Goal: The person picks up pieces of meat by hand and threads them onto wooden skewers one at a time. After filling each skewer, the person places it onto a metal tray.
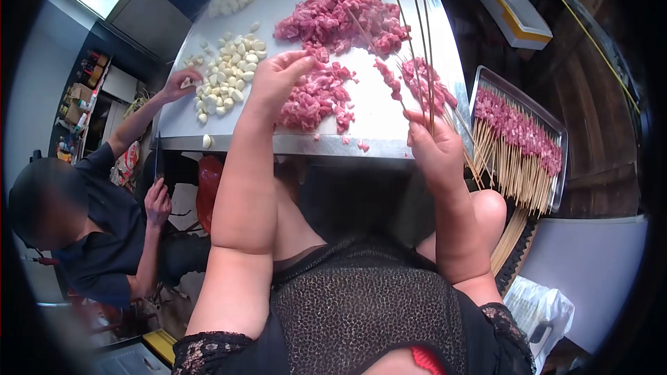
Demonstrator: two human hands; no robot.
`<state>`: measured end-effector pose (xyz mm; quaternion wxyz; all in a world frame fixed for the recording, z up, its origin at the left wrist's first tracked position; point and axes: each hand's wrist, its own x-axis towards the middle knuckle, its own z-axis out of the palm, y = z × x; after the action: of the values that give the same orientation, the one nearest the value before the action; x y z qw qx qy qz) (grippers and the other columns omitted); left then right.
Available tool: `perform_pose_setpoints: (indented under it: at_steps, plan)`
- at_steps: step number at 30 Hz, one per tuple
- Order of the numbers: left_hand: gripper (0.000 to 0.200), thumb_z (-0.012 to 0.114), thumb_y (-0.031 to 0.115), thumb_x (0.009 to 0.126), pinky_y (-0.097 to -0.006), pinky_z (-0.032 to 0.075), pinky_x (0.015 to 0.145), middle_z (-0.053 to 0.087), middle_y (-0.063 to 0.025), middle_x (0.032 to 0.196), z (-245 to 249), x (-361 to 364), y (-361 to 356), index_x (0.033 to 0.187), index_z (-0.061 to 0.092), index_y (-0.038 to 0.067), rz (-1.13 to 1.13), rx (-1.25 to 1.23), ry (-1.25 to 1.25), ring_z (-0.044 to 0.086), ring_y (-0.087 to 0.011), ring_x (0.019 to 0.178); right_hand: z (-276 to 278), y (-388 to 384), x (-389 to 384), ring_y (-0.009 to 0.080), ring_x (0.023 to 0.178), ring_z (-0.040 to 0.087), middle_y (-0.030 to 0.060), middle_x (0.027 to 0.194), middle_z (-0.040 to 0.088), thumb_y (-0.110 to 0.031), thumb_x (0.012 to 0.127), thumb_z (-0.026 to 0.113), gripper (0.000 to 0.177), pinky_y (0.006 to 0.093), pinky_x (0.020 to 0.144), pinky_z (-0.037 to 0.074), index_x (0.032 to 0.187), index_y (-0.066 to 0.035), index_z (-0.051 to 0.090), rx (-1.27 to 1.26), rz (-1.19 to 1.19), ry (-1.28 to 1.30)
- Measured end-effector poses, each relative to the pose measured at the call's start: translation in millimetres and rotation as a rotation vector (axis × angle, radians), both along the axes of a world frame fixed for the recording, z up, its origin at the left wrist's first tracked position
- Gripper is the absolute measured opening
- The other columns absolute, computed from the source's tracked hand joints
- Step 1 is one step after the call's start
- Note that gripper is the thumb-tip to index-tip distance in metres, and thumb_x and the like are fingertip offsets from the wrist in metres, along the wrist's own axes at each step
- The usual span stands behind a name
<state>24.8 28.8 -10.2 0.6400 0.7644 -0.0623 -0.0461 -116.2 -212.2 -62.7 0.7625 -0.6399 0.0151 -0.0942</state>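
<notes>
Patterned top (pixel 375 305), right hand (pixel 438 149) gripping skewers (pixel 431 94), left hand (pixel 278 82) pinched — hold unclear — near meat (pixel 340 17)

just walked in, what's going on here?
The person's right hand holds several bare skewers and one with meat on it. The left hand is by the meat pile, thumb and fingers close; whether it grips a piece is unclear. Filled skewers lie in a tray at right. At left, a co-worker's hand is at the garlic.
</notes>
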Motion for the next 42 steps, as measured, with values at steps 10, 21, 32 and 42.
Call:
perform_pose_setpoints:
  at_steps: [10,21,32,42]
  plan:
    - [0.021,0.05,0.013,0.095,-0.0328,0.058,0.075,0.066,-0.012,0.097,2.4,-2.8,2.3,0.109,0.058,0.0,-0.024,-0.471,0.233,0.066,-0.0195,0.084,3.9,5.9,-3.5,0.0027,0.065,0.048,-0.0023,0.074,0.055,-0.011,0.092,0.056,0.022,0.0178,0.058,0.038,0.11,-0.001,0.063,-0.073,0.039,0.033]
    - [0.019,0.07,0.017,0.084,-0.0181,0.047,0.071,0.066,-0.0041,0.091,-3.7,-6.8,-4.8,0.095,0.066,0.001,0.062,0.554,-0.724,0.06,-0.0061,0.08,0.0,5.9,0.0,0.0028,0.063,0.047,-0.0023,0.073,0.055,-0.011,0.092,0.055,0.022,0.0189,0.057,0.038,0.11,-0.001,0.063,-0.133,-0.012,0.015]
    - [0.018,0.061,0.011,0.09,-0.0199,0.052,0.069,0.065,-0.0025,0.087,-0.8,-4.9,-3.0,0.105,0.063,0.001,0.007,-0.003,-0.109,0.061,-0.0066,0.075,-0.9,4.6,1.3,0.0025,0.068,0.048,-0.0034,0.076,0.054,-0.008,0.092,0.053,0.024,0.0165,0.06,0.038,0.113,0.002,0.06,-0.157,0.005,0.024]
    - [0.035,0.054,0.004,0.091,-0.0242,0.052,0.073,0.066,-0.0051,0.092,-4.4,1.6,3.3,0.126,0.056,0.006,-0.058,0.007,-0.223,0.061,-0.0091,0.079,-2.3,6.1,3.4,0.005,0.067,0.051,-0.0017,0.073,0.054,-0.01,0.092,0.056,0.022,0.0204,0.06,0.041,0.11,0.0,0.063,-0.154,-0.013,0.017]
